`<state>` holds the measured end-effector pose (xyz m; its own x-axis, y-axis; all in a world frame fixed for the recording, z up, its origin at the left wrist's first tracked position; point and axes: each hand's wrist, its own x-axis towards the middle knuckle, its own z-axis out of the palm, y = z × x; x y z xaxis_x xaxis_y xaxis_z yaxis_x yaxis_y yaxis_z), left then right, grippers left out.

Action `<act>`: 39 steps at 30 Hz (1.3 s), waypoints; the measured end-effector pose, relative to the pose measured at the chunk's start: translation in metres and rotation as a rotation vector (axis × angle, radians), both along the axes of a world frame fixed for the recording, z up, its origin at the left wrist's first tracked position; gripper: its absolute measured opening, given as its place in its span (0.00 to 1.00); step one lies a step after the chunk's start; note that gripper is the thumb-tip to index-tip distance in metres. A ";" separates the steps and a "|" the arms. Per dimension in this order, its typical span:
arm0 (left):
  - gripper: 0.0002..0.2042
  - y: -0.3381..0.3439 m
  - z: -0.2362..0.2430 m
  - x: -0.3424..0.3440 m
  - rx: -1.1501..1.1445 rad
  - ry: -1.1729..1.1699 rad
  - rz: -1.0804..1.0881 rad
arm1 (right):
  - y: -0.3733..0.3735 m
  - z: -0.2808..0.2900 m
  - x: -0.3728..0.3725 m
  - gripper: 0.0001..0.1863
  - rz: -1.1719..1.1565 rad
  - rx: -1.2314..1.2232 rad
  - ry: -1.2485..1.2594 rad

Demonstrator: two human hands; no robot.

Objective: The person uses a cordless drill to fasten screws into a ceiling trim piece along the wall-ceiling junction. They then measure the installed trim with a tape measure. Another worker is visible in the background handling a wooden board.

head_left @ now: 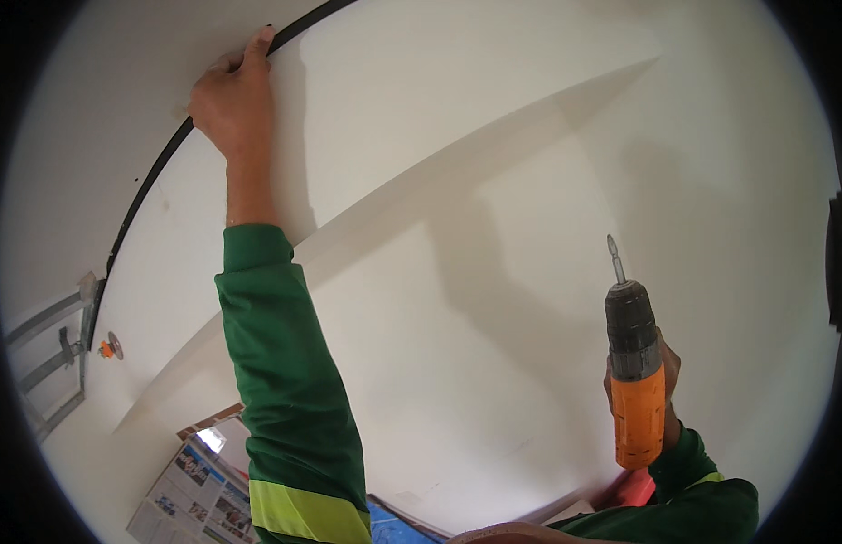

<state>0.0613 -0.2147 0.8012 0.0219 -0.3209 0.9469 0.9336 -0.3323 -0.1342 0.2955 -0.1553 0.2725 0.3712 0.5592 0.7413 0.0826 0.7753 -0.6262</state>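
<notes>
High on the left, my left hand [237, 104] is closed on a thin black strip [303, 24] that curves along the upper edge of a white panel [493, 299]. Its thumb points up along the strip, while the other fingers curl at the edge and are partly hidden. Lower right, my right hand [671, 363] grips an orange and black cordless drill [637, 390], whose body covers most of the fingers. A metal driver bit [615, 258] in the chuck points upward, and I see no screw on its tip.
A grey metal frame [49, 367] stands at the far left, near a small orange piece with a round disc [113, 346]. Below lie printed newspaper sheets [190, 490], a blue surface [398, 523] and something red [634, 490]. A dark object [835, 263] shows at the right rim.
</notes>
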 end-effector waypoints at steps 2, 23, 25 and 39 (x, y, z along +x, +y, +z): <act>0.22 -0.005 -0.005 0.001 -0.094 0.034 -0.211 | -0.005 -0.018 -0.006 0.13 -0.025 0.084 -0.049; 0.13 -0.022 0.019 -0.010 -0.598 -0.088 -0.819 | 0.028 -0.118 -0.134 0.05 1.144 -0.238 0.026; 0.17 -0.019 0.006 -0.006 -0.432 -0.104 -0.423 | 0.032 -0.116 -0.132 0.08 1.021 -0.084 -0.128; 0.34 -0.129 0.032 -0.076 0.644 0.553 2.093 | 0.034 -0.198 -0.175 0.20 1.616 -0.862 0.013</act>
<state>-0.0148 -0.3441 0.8330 0.7702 0.3332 0.5438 -0.3519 0.9332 -0.0734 0.1202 -0.1213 0.0746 -0.8534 0.5136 0.0885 -0.3399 -0.4197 -0.8417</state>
